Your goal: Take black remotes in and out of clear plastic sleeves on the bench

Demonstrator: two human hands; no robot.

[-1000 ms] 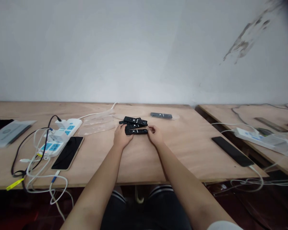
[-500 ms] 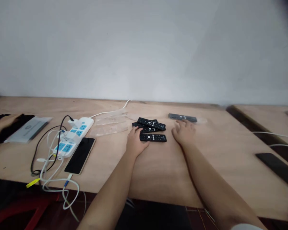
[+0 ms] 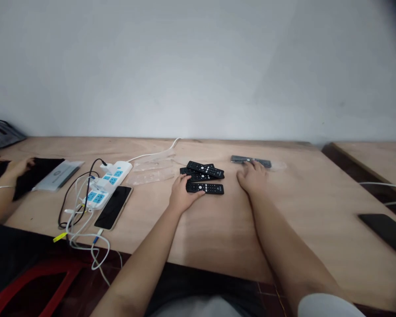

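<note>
My left hand is closed around the left end of a black remote control, thumb along its near edge and fingers at its far side. Just behind it lies a small pile of similar remotes, stacked at crossing angles. To the right, my right hand rests with fingers spread, its fingertips on the near edge of another remote. That one sits in a clear plastic sleeve whose end sticks out to the right.
Flat clear sleeves lie left of the pile. Beyond them are a white power strip with tangled cables and a phone. At far left, another person's hand is near a packaged item. A dark flat object lies at right.
The front remote has shifted slightly left relative to the pile, along with my left hand. My right fingertips have moved forward onto the sleeved remote. The camera view has also shifted.
</note>
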